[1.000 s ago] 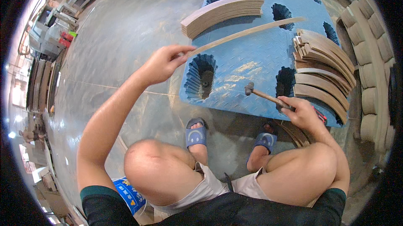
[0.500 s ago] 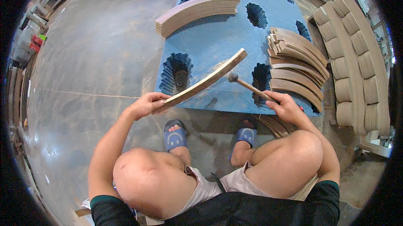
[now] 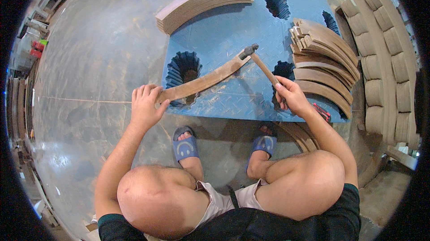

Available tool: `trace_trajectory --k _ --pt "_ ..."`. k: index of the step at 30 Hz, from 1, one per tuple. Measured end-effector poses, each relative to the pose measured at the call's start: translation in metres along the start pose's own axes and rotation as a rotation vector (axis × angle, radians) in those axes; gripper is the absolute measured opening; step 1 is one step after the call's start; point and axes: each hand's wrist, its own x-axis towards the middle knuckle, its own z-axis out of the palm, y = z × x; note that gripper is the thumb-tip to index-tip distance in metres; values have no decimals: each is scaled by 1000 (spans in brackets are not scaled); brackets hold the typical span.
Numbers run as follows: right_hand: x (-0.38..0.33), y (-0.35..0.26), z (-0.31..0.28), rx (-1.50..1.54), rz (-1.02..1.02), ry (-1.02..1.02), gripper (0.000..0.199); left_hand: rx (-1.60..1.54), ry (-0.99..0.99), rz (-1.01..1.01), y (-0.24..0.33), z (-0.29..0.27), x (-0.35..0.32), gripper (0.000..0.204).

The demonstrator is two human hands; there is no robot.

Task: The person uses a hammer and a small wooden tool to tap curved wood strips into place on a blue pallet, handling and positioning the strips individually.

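My left hand (image 3: 147, 102) grips the near end of a long curved wooden strip (image 3: 204, 81) that lies across a blue plastic pallet (image 3: 233, 30). In my right hand (image 3: 290, 95) is a hammer (image 3: 260, 64) with a wooden handle, its metal head resting on the far end of the strip. The strip passes over one of the pallet's dark openings (image 3: 183, 68).
A stack of curved wooden pieces (image 3: 204, 3) lies at the pallet's far left. More curved pieces (image 3: 324, 62) are piled on its right side, and thicker curved blocks (image 3: 380, 57) stand further right. My feet in blue slippers (image 3: 185, 144) rest on the concrete floor.
The strip has come down from a raised tilt to lie on the pallet. The hammer head has moved forward onto the strip's far end.
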Motion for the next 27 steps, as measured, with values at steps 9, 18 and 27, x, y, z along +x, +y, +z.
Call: trace_trajectory --k 9,18,27 --pt "10 -10 6 -17 19 71 63 -82 127 237 52 45 36 66" --pt "10 -9 22 -11 48 -21 60 -67 65 260 45 54 42 61" --pt "16 -1 19 -2 -130 120 58 -67 49 265 42 58 44 63"
